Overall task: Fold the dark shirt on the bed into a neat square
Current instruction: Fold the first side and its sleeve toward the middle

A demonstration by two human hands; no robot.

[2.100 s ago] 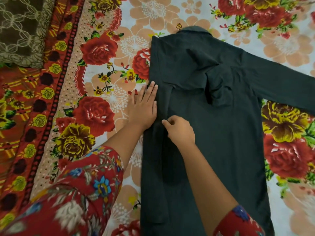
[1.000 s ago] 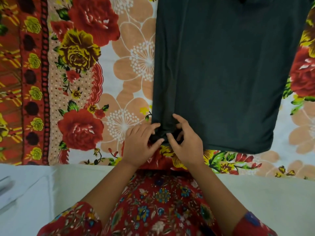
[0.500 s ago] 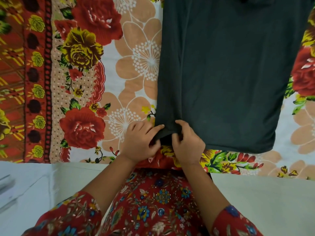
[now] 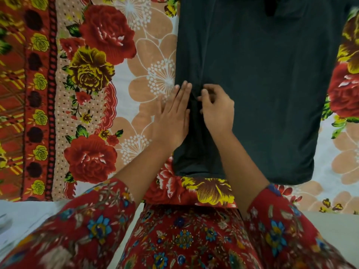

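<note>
The dark shirt (image 4: 262, 90) lies flat on the flowered bedsheet (image 4: 136, 55), its hem toward me and its left side folded inward along a lengthwise crease. My left hand (image 4: 172, 115) lies flat with fingers together on the shirt's left edge, pressing it down. Just to its right, my right hand (image 4: 215, 107) has its fingers curled, pinching the folded strip of fabric at the crease. The shirt's upper part runs out of the top of the frame.
The bed's near edge (image 4: 194, 202) runs just below the hem, with my red flowered clothing (image 4: 184, 239) against it. The sheet's red patterned border (image 4: 25, 94) lies far left. Pale floor (image 4: 19, 216) shows at bottom left.
Both hands have moved up from the hem's left corner to the middle of the left fold. My left hand has opened flat; my right hand still pinches fabric.
</note>
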